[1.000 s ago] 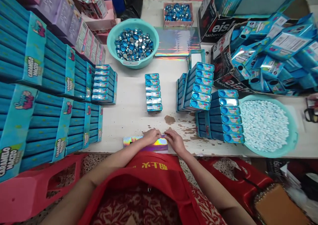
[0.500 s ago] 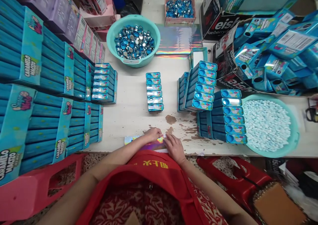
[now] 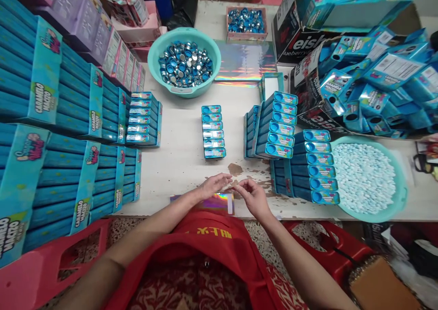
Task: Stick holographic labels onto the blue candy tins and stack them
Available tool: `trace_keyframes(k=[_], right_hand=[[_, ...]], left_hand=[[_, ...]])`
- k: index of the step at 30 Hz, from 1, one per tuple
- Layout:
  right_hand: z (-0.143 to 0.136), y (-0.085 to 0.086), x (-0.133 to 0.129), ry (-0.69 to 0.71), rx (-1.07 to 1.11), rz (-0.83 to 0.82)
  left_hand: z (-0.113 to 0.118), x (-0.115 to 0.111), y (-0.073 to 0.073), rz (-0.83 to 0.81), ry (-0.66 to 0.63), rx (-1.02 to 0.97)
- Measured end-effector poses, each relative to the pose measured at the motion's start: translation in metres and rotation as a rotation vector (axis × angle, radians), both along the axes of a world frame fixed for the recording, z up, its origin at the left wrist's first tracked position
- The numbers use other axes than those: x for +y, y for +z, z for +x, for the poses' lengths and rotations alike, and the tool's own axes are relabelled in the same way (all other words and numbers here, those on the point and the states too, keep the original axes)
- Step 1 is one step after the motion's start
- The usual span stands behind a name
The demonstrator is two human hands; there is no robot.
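Observation:
My left hand (image 3: 215, 185) hovers over the table's near edge, its fingers stretched toward the right and nothing visible in them. Facing it, my right hand (image 3: 252, 195) is pinched at thumb and forefinger; what lies between the tips, if anything, is too small to make out. Below both hands a shiny holographic sheet (image 3: 205, 205) with a white label-like strip (image 3: 230, 204) at its right end lies along the edge. Ahead of my hands stands a short row of blue printed tins (image 3: 213, 131).
Stacked blue packs (image 3: 51, 178) line the left. Bundled tins (image 3: 278, 123) stand at right, beside a bowl of pale candies (image 3: 364, 175). Behind are a teal bowl of small caps (image 3: 185, 64), a pink box of caps (image 3: 246, 23) and a carton of blue boxes (image 3: 372, 82).
Both hands have lifted off the holographic sheet and moved forward and apart. My left fingers have straightened. The sheet now lies uncovered with its white strip showing.

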State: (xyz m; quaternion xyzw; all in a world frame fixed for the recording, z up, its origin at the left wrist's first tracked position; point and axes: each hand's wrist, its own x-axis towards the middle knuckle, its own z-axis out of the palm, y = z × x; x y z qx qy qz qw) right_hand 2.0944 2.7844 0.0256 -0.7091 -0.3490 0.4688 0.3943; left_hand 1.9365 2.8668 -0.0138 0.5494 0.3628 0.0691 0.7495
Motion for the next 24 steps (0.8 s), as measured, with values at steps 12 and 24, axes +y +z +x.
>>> trace_keyframes(k=[12, 24], right_hand=[[-0.044, -0.014, 0.139, -0.223, -0.146, 0.248], [-0.032, -0.039, 0.250, -0.294, -0.380, 0.195]], left_hand=[[-0.025, 0.113, 0.042, 0.236, 0.306, 0.115], [-0.006, 0.213, 0.013, 0.504, 0.432, 0.230]])
